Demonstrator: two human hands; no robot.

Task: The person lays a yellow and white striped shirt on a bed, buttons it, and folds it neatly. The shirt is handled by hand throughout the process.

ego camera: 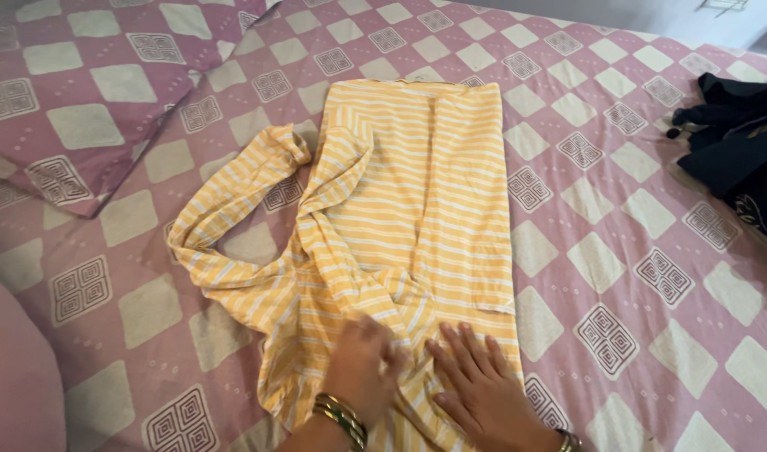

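Two hands work the near end of a yellow striped shirt spread on a bed.

The yellow and white striped shirt [400, 218] lies lengthwise across the middle of the bed [618, 251], on its pink checked cover, one sleeve looping out toward the bed's left side. The left hand [362, 364] is curled closed, pinching a bunched fold of cloth near the shirt's near end; the right hand [482, 387] lies open and flat on the fabric just beside it, fingers spread. Judged from this, the flat hand should pin the panel steady while the other draws the bunched cloth smooth, keeping the stripes straight. A pillow [82, 92] sits at the far left corner, dark clothes [739, 142] by the right edge.
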